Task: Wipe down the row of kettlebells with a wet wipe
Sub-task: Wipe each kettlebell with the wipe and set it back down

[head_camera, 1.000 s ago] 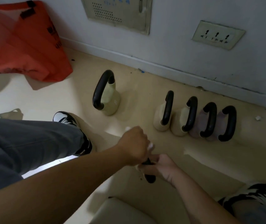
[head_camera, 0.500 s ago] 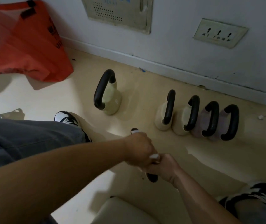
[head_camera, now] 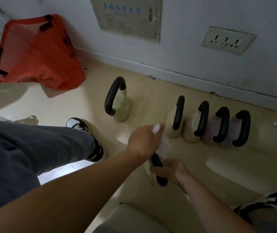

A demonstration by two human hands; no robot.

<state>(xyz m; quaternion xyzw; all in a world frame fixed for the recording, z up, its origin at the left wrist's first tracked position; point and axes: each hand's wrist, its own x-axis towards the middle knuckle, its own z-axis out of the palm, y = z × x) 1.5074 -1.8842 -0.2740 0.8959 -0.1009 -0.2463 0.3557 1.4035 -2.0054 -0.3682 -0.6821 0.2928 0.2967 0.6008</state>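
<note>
head view: our right hand (head_camera: 172,171) is gripping the black handle of one kettlebell (head_camera: 157,163) just in front of the row of kettlebells (head_camera: 203,121), and our left hand (head_camera: 142,142) is clutching the wet wipe (head_camera: 156,128) against it. we are judging this one mid-wipe. next comes rubbing its body, then returning it to the row.

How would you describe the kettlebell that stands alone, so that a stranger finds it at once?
Find the beige panel on the wall; on the floor below it stands a pale green kettlebell. To its right, four kettlebells are packed in a row; this one stands apart, and the loop of its black handle shows open.
</note>
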